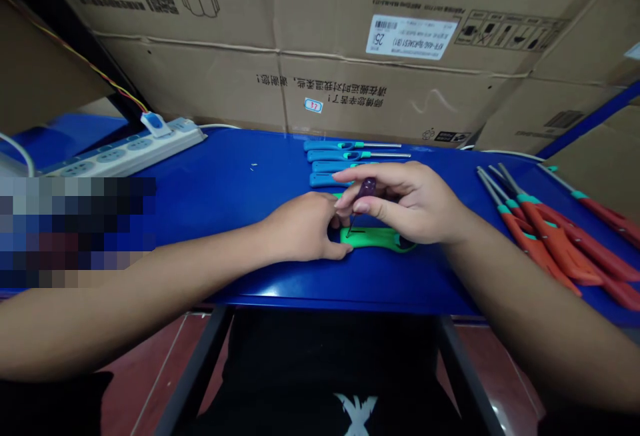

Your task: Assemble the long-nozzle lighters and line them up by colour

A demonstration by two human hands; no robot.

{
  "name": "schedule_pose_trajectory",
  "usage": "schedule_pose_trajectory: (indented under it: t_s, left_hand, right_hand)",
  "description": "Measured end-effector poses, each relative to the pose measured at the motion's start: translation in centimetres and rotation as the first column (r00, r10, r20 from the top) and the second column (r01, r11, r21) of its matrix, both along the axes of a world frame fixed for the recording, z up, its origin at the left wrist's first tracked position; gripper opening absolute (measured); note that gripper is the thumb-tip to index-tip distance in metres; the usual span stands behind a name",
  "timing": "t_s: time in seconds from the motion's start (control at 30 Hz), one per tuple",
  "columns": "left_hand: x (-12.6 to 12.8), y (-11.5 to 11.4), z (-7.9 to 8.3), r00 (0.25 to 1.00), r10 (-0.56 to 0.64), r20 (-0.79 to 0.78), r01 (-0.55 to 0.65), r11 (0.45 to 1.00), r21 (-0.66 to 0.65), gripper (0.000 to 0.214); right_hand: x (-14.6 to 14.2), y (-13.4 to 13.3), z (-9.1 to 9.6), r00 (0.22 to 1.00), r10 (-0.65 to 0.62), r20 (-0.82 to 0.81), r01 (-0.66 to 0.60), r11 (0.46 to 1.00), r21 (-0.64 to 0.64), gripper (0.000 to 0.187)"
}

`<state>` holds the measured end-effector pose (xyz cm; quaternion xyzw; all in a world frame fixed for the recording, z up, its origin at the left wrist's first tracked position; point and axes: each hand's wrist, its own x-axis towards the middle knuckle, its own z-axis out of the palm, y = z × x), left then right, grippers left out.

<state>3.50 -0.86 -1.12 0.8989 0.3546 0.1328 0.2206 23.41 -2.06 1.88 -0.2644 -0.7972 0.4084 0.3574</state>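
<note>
A green long-nosed lighter (373, 239) lies flat on the blue table (240, 276), its right end partly under my right hand. My left hand (310, 229) grips the lighter's left end, thumb on the near side. My right hand (405, 203) is closed around the dark purple handle of a screwdriver (367, 187). The screwdriver's thin shaft points down, and its tip meets the lighter near the left end. Part of another green thing (338, 195) shows behind my left hand. Just beyond my hands, several blue lighters (327, 156) lie in a row.
Orange and red lighters (565, 239) are heaped at the right, metal tubes pointing away. A white power strip (135, 149) with a plug lies at the back left. Cardboard (210, 83) walls off the table's far side. Small pale bits (253, 167) lie left of the blue lighters.
</note>
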Motion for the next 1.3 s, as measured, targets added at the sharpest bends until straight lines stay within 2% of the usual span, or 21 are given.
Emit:
schedule_pose_trajectory:
  t_s: [0.13,0.33,0.5,0.6,0.67,0.73,0.8,0.83,0.9,0.93,1.0,1.07,1.3]
  left_hand:
    - [-0.1,0.1,0.1,1.0,-0.009,0.01,0.009,1.0,-0.017,0.026]
    - [-0.3,0.2,0.2,1.0,-0.03,-0.003,0.03,1.0,0.004,0.026]
    - [-0.5,0.0,0.5,0.994,-0.065,0.088,0.063,0.998,0.031,0.04]
    - [-0.4,-0.1,1.2,0.982,-0.108,0.154,0.105,0.994,0.028,0.021]
    - [-0.9,0.6,1.9,0.984,-0.108,0.143,0.104,0.994,0.033,0.016]
    - [-2.2,2.4,2.8,0.997,-0.034,0.068,0.03,0.998,0.057,0.017]
    - [-4.5,5.1,3.8,0.988,0.148,-0.055,-0.139,0.981,0.134,0.02]
    - [-5.9,6.6,4.2,0.954,0.272,-0.124,-0.248,0.951,0.183,0.021]
    - [-8.8,9.3,4.7,0.826,0.497,-0.264,-0.435,0.862,0.26,0.022]
    - [-10.2,10.4,4.9,0.778,0.537,-0.324,-0.479,0.842,0.247,0.026]
    - [-12.1,11.8,4.9,0.726,0.564,-0.394,-0.527,0.824,0.209,0.032]
    - [-12.9,12.3,4.6,0.71,0.567,-0.418,-0.545,0.818,0.185,0.036]
    - [-12.2,12.6,3.6,0.692,0.51,-0.511,-0.49,0.852,0.187,0.04]
  right_hand:
    - [0.2,0.1,0.0,1.0,-0.006,-0.008,0.006,1.0,-0.005,0.035]
    - [0.5,-0.1,0.4,0.998,-0.05,-0.031,0.052,0.996,0.072,0.035]
    - [0.7,-0.5,0.9,0.987,-0.134,-0.086,0.143,0.984,0.102,0.038]
    - [0.9,-0.7,1.2,0.967,-0.214,-0.139,0.236,0.959,0.159,0.042]
    - [1.1,-0.6,1.3,0.939,-0.296,-0.174,0.329,0.922,0.203,0.045]
    - [1.4,-0.4,1.5,0.903,-0.374,-0.209,0.418,0.877,0.237,0.046]
    - [1.7,0.0,1.5,0.877,-0.412,-0.247,0.469,0.847,0.252,0.044]
    - [1.7,0.2,1.5,0.872,-0.413,-0.264,0.475,0.843,0.251,0.042]
    - [1.7,0.4,1.4,0.876,-0.388,-0.288,0.457,0.858,0.235,0.038]
    - [1.7,0.5,1.4,0.882,-0.37,-0.293,0.44,0.87,0.223,0.037]
    - [1.5,0.4,1.2,0.895,-0.337,-0.292,0.403,0.893,0.203,0.034]
    - [1.3,0.2,1.0,0.907,-0.305,-0.291,0.369,0.909,0.196,0.033]
    - [0.2,0.9,0.0,0.92,-0.264,-0.29,0.326,0.925,0.194,0.032]
